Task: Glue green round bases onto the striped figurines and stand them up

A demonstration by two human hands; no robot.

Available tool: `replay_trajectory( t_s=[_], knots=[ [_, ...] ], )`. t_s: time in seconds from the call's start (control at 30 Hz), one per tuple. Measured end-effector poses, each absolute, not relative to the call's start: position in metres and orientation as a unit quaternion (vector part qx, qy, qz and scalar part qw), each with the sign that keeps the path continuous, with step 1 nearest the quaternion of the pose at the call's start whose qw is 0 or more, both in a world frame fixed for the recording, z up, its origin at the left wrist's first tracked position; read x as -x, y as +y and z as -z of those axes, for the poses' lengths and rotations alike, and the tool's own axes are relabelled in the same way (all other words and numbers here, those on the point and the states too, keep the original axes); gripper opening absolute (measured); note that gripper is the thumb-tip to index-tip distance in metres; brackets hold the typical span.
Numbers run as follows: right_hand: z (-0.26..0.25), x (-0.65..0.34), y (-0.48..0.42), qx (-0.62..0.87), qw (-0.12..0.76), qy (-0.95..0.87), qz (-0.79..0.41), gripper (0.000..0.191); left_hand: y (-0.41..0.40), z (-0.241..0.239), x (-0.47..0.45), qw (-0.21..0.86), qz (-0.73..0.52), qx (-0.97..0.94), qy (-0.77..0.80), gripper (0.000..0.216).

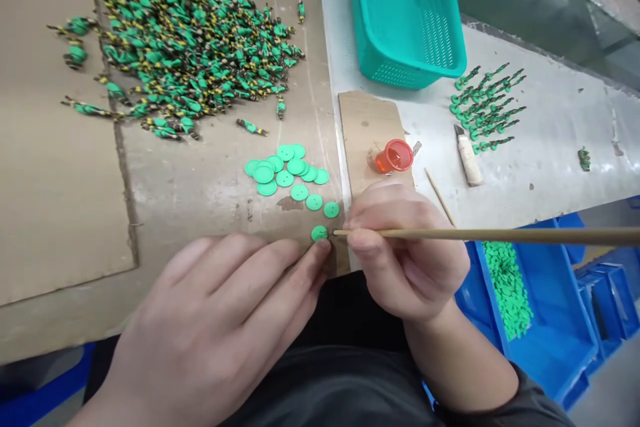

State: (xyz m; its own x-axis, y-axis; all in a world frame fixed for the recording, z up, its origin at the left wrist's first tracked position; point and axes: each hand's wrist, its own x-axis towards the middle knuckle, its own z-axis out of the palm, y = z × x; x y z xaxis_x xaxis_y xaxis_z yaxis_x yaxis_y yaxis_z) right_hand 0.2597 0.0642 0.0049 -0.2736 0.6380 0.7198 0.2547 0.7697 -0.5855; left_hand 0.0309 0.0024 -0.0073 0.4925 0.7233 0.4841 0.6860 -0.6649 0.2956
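A small round green disc (319, 233) lies near the front edge of the table. My left hand (225, 307) reaches to it with bent fingers close together, the index fingertip on the disc's near edge; its thumb is hidden. Between the thumb and fingers of my right hand (405, 247) is a thin wooden stick (500, 235), its tip just right of that disc. More green discs (285, 177), some showing two small holes, lie loosely grouped beyond my hands. A red cup (397, 155) with reddish contents stands on a cardboard piece (370, 120) past my right hand.
Green, black and yellow figures (195, 47) are heaped at the back left. A green basket (410, 67) stands at the back, with figures on green bases (487, 107) to its right. A wrapped-handle knife (469, 160) and second stick (440, 197) lie nearby. A blue bin (555, 307) holds green pieces.
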Motion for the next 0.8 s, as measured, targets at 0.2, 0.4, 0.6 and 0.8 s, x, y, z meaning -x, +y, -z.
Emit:
replay_trajectory(
  t_s=[0.2,0.4,0.6,0.8],
  knots=[
    [-0.008,-0.267,0.061,0.346,0.553,-0.751,-0.105,0.012,-0.002,0.013,-0.028,0.051,-0.289,-0.862,0.413,0.044],
    [-0.012,-0.284,0.059,0.407,0.492,-0.768,-0.054,0.012,-0.008,0.025,-0.024,0.086,-0.280,-0.848,0.442,0.057],
    [-0.006,-0.286,0.059,0.385,0.492,-0.775,-0.095,0.011,-0.010,0.030,-0.024,0.090,-0.276,-0.848,0.443,0.061],
    [-0.008,-0.284,0.058,0.384,0.523,-0.758,-0.071,0.015,-0.010,0.028,-0.022,0.070,-0.273,-0.859,0.428,0.056]
  ],
)
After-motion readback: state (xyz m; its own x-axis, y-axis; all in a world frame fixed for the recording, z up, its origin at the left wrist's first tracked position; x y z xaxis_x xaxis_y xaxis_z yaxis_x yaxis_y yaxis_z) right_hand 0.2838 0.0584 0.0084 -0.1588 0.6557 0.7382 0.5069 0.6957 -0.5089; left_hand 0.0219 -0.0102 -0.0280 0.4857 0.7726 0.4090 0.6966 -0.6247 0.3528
